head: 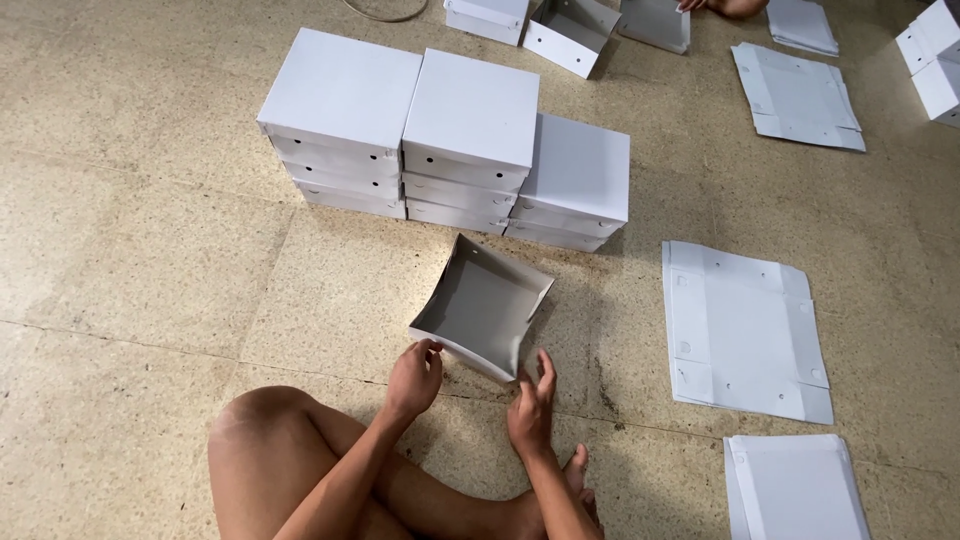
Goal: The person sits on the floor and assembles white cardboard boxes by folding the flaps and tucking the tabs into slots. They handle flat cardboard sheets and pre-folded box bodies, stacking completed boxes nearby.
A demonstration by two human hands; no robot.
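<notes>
An open white cardboard box tray (483,305) with a grey inside lies on the floor in front of me, tilted up toward me. My left hand (415,377) pinches its near left corner. My right hand (531,403) touches the near right corner with the fingers spread along the edge. My crossed bare legs (290,460) fill the bottom of the view.
Three stacks of closed white boxes (450,140) stand just beyond the tray. Flat unfolded box blanks (745,330) lie to the right, with more blanks (795,488) at the bottom right and far right (797,95). Another person's hand (725,7) and folded boxes (570,32) are at the top.
</notes>
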